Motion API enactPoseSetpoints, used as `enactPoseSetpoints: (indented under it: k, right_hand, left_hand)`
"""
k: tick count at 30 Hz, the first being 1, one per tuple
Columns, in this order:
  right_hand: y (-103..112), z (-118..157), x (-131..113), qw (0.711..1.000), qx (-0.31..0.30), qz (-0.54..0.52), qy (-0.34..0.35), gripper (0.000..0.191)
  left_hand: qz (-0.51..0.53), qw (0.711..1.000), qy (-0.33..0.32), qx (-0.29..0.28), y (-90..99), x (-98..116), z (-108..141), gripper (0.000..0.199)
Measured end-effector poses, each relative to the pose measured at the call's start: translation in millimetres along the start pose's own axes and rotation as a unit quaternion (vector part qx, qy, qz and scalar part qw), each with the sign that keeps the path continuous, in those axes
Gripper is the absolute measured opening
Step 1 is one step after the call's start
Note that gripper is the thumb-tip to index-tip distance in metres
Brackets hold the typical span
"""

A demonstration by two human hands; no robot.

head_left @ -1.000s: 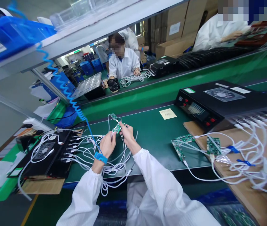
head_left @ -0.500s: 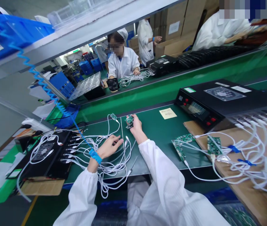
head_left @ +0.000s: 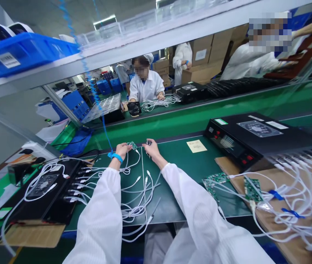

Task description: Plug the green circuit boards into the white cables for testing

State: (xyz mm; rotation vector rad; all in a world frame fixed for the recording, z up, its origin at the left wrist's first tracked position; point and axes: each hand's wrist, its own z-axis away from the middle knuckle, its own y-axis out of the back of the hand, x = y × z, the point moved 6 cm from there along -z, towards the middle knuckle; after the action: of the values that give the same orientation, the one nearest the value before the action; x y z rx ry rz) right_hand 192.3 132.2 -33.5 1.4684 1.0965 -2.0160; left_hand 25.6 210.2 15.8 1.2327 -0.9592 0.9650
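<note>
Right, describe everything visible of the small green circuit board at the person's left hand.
The small green circuit board looks thin, roughly rectangular and dotted with pale components too small to tell apart. A thin white cable is plugged in at its lower right end in the view. The bare left hand grips its left end, partly hiding it. It is near the far edge of the dark green work surface; I cannot tell whether it is lifted or resting.

To the right of our fingers point(head_left: 154, 145) we see a yellow note point(head_left: 197, 146). Up and to their left, a blue bin point(head_left: 43, 55) stands on a shelf point(head_left: 145, 43); well beyond them, we make out a co-worker point(head_left: 146, 88) in white near what looks like a black fan point(head_left: 134, 108).
</note>
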Motion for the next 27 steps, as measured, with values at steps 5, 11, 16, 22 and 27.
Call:
enactPoseSetpoints:
  k: [5, 11, 16, 22, 27]
  right_hand:
    - [-29.1, -8.5, -24.9, 0.985, -0.06, 0.119, 0.114, 0.041]
    - [-67.8, 8.7, -52.3, 0.946, -0.192, 0.183, 0.188, 0.037]
    - [-82.7, 55.3, -71.2, 0.859, -0.257, 0.299, 0.328, 0.022]
    - [-79.9, 76.3, -74.1, 0.828, -0.191, 0.36, 0.385, 0.02]
    - [-46.6, 42.2, -63.7, 0.969, -0.056, 0.128, 0.204, 0.008]
  left_hand:
    - [0.101, 0.994, 0.005, -0.049, 18.7, 11.0, 22.4, 0.026]
    - [0.103, 0.988, -0.011, -0.111, 49.3, 37.3, 50.6, 0.029]
    - [0.03, 0.995, -0.021, -0.097, 55.1, 45.7, 53.5, 0.018]
    - [-0.058, 0.991, -0.119, -0.017, 48.7, 48.6, 60.5, 0.037]
    - [-0.116, 0.974, -0.197, 0.015, 46.1, 56.5, 81.8, 0.048]
